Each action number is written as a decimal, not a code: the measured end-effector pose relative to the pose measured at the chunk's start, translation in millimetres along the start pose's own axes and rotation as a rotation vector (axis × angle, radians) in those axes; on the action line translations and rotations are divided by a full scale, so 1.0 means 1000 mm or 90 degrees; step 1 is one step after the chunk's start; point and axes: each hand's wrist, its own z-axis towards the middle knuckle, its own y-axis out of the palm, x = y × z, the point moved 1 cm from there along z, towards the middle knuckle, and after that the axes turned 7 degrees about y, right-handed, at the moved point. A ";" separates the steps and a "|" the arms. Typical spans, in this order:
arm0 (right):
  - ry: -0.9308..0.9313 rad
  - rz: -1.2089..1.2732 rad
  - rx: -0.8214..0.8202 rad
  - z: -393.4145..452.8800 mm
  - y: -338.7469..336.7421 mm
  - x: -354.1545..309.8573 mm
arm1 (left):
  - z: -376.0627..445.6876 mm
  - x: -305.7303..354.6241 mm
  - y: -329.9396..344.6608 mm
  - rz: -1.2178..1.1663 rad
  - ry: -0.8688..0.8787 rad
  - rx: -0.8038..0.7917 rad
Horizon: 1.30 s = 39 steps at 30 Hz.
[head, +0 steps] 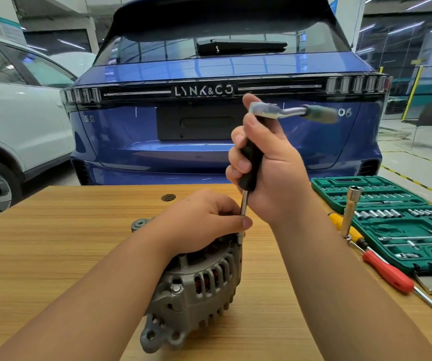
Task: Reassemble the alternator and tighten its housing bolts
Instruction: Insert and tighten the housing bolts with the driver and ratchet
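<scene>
Alternator (196, 285) on table (53, 243) under left hand (199, 220), fingers pinching driver shaft (243, 212); right hand (264, 162) gripping driver handle (250, 165).

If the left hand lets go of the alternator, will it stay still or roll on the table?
The alternator looks like cast metal with copper windings inside, so it is probably heavy for its size. Its body is round and lies on its side on the wooden table, so it may rock or roll, though the mounting ears should limit this.
</scene>
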 end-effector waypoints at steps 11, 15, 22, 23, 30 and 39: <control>-0.085 -0.047 -0.041 -0.003 0.008 0.008 | -0.004 0.003 0.000 -0.016 -0.005 0.004; -0.025 0.021 -0.106 -0.003 0.004 0.007 | -0.004 0.002 -0.001 -0.026 0.000 -0.001; -0.042 -0.112 0.131 0.001 0.004 0.002 | -0.002 0.000 0.001 0.001 0.001 -0.011; -0.036 -0.116 0.141 0.002 0.001 0.000 | -0.002 0.000 0.001 0.004 0.003 -0.009; -0.008 0.004 -0.077 -0.001 0.000 0.003 | -0.002 0.000 0.000 -0.023 0.010 -0.005; -0.063 -0.034 -0.089 -0.003 0.007 0.007 | -0.005 -0.001 0.000 -0.040 0.006 0.002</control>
